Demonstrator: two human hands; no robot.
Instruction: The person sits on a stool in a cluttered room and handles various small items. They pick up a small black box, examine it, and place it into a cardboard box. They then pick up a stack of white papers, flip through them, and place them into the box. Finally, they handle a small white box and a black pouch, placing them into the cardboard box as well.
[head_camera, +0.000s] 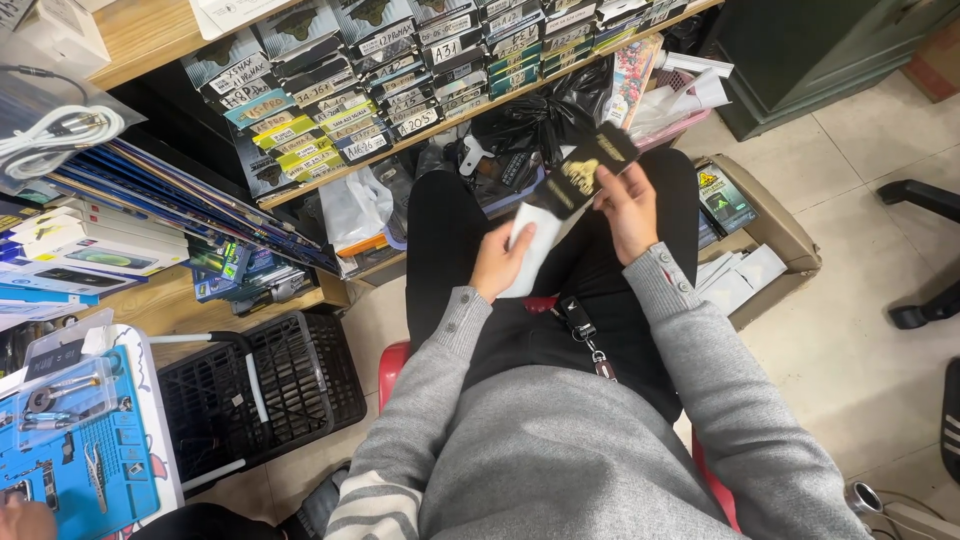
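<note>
Seated on a red stool, the person holds a flat black packet (583, 172) over the lap, the right hand (628, 208) pinching its side while the left hand (497, 262) grips the white sleeve (530, 243) sliding from its lower end. Both hands' fingers are closed on it, tilted so its printed face is easy to see, near the shelf of labelled boxes (385, 75).

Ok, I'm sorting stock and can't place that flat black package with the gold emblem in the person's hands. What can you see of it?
The flat black package with a gold emblem looks like a slim glossy cardboard sleeve, long and rectangular. A white inner piece shows at its lower end. It is tilted, upper end toward the shelf, held above the lap. The right hand grips the black part, fingers along its edge; the left hand holds the white end. Whether it is sealed cannot be told.
</note>
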